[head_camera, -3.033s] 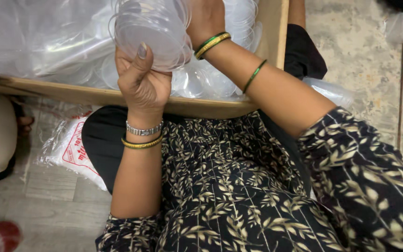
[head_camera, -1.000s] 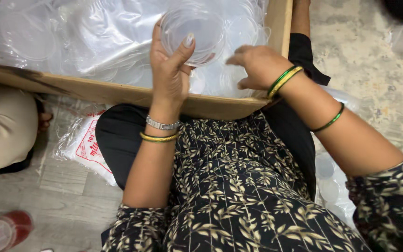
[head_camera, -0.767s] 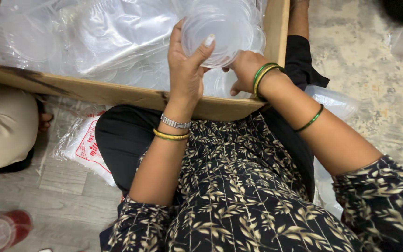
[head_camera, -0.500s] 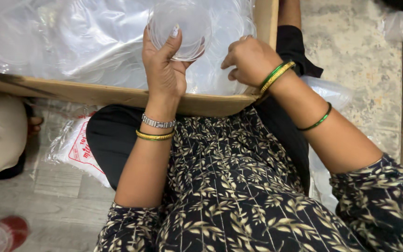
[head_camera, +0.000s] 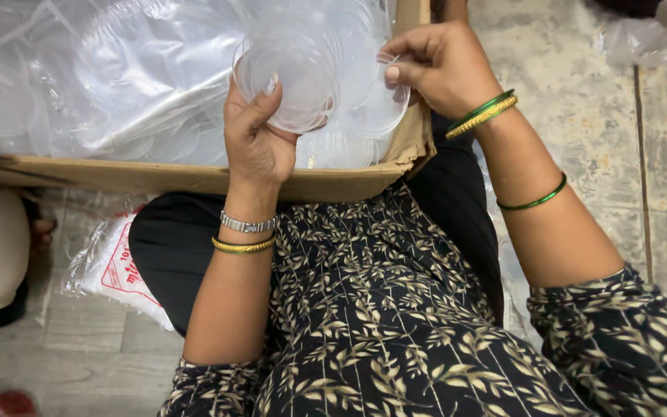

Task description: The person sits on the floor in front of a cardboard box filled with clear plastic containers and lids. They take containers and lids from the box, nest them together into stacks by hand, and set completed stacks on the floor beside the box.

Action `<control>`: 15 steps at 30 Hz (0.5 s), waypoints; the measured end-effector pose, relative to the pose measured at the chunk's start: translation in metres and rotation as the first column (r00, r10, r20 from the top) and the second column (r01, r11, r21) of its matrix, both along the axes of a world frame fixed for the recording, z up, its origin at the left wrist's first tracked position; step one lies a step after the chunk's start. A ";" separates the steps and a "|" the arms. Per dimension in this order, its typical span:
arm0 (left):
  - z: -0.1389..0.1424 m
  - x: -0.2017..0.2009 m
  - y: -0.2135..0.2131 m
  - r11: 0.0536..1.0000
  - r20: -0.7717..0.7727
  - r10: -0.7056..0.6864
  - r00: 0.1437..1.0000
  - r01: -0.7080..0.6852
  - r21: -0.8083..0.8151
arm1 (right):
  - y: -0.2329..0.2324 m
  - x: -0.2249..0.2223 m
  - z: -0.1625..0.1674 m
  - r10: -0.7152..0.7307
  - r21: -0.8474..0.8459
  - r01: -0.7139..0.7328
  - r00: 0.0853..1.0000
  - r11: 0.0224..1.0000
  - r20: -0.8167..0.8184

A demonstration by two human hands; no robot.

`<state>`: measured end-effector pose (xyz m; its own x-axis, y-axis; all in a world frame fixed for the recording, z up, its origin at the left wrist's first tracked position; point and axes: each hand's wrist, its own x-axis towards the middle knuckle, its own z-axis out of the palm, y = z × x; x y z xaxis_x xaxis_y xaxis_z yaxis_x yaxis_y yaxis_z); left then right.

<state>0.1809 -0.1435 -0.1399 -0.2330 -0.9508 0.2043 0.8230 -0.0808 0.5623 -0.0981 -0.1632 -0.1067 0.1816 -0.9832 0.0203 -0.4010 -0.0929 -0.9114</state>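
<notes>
1. The left hand (head_camera: pixel 256 143) is closed around a stack of clear round plastic lids (head_camera: pixel 291 69), held upright above the open brown cardboard box (head_camera: pixel 194 179).
2. The right hand (head_camera: pixel 441 66) pinches one thin clear plastic lid (head_camera: pixel 376 108) just beside the stack.
3. Crumpled clear plastic sheeting (head_camera: pixel 102 77) fills the box.

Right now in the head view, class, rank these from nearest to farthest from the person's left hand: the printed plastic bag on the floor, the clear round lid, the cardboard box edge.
1. Clear round lid: held in the left hand, above the box.
2. Cardboard box edge: just below the hand, by the wrist.
3. Printed plastic bag: on the floor, lower left, beside the knee.
</notes>
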 end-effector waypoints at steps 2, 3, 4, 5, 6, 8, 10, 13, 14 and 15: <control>0.001 0.001 0.000 1.000 -0.002 0.007 1.000 -0.007 0.028 | -0.001 -0.004 -0.007 0.009 -0.063 -0.003 0.996 0.998 0.088; 0.001 0.000 -0.001 0.999 -0.003 0.009 1.000 -0.009 0.043 | -0.001 -0.006 -0.010 0.047 -0.128 -0.028 0.988 0.991 0.149; 0.000 0.000 -0.001 0.999 -0.006 -0.008 1.000 0.008 0.043 | -0.002 -0.008 -0.013 0.090 -0.195 -0.050 0.975 0.980 0.204; 0.000 0.000 -0.002 0.999 -0.011 -0.024 1.000 0.024 0.042 | -0.002 -0.010 -0.016 0.054 -0.188 -0.012 0.974 0.982 0.222; 0.000 0.001 -0.002 0.998 -0.014 -0.038 0.999 0.039 0.041 | -0.001 -0.012 -0.018 0.018 -0.180 0.026 0.971 0.983 0.240; -0.001 0.001 -0.002 0.996 0.013 -0.084 0.996 0.083 0.039 | -0.001 -0.013 -0.021 -0.102 -0.104 0.135 0.957 0.985 0.272; 0.000 0.001 -0.002 0.991 0.039 -0.135 0.990 0.134 0.022 | -0.003 -0.012 -0.022 -0.270 0.036 0.271 0.921 0.962 0.280; 0.003 -0.001 -0.003 0.979 0.084 -0.206 0.975 0.206 0.004 | -0.008 -0.005 -0.023 -0.188 -0.109 0.258 0.881 0.960 0.434; 0.004 -0.002 -0.003 0.975 0.104 -0.222 0.969 0.221 0.019 | -0.009 -0.002 -0.024 -0.171 -0.174 0.273 0.878 0.946 0.448; 0.004 -0.003 -0.003 0.971 0.121 -0.238 0.964 0.235 0.035 | -0.011 0.002 -0.025 -0.151 -0.238 0.286 0.875 0.928 0.460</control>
<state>0.1775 -0.1469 -0.1355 -0.4740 -0.8692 0.1408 0.7030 -0.2774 0.6548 -0.0965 -0.1738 -0.1318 -0.1299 -0.9333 0.3348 -0.0211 -0.3350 -0.9420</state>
